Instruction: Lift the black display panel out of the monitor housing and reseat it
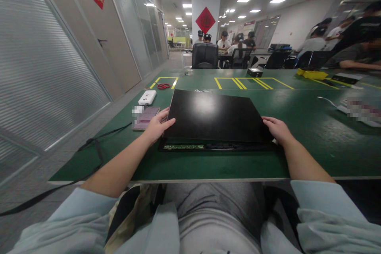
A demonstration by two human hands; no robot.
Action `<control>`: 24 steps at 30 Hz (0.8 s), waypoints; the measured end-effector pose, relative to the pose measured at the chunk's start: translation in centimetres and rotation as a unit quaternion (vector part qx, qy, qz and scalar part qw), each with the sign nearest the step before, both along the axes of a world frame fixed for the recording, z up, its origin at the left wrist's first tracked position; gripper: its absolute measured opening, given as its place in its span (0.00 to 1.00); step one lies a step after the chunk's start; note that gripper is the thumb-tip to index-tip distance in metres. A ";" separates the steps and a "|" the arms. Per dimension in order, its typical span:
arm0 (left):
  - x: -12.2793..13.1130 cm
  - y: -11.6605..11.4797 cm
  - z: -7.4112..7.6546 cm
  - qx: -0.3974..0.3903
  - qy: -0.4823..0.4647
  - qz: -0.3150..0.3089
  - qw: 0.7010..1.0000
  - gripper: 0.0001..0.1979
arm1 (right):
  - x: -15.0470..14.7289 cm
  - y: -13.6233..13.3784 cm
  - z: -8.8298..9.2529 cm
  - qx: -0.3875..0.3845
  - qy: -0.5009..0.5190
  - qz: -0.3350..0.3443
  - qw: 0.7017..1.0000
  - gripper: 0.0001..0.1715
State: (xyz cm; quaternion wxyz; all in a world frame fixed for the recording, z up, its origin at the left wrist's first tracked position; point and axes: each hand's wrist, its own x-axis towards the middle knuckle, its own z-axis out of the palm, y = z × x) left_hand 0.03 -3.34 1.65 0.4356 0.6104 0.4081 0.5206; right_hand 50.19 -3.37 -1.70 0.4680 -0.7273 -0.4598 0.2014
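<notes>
Nearest: lap in grey, pale sleeves pushed up, both bare forearms reaching out over the near edge of the green table.

Left hand grips the near-left corner of the black panel, thumb on top, fingers half curled along the edge. Right hand holds the near-right corner, fingers laid over the top, loosely bent; what is under the panel on that side cannot be made out. The panel spans between the two hands, glossy, with its near edge raised a little. Just below it, between the wrists, lies a flat black base with a green circuit strip showing at its front left.

Just left of the left hand: a phone flat on the table, nearly touching the fingers. Beyond it a white device. A black cable runs off the table edge, left of the left forearm.

Right of the right hand, well apart: a white cable.

Farther ahead of the hands: red scissors to the left, yellow tape outlines, a small black box, a yellow object far right.

Past the table: a black office chair, then other people seated in the background.
</notes>
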 end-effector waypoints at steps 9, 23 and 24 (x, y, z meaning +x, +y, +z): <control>-0.3 0.4 -0.3 0.034 0.039 0.005 0.999 0.37 | -0.1 -0.1 0.2 -0.003 0.009 -0.013 1.000 0.13; -0.5 0.6 -0.6 0.002 0.068 0.020 0.997 0.37 | -0.3 -0.5 0.8 0.014 0.087 -0.010 0.996 0.10; -0.5 0.7 -0.6 -0.004 0.065 0.022 0.998 0.36 | -0.2 -0.5 0.8 0.022 0.105 -0.007 0.994 0.10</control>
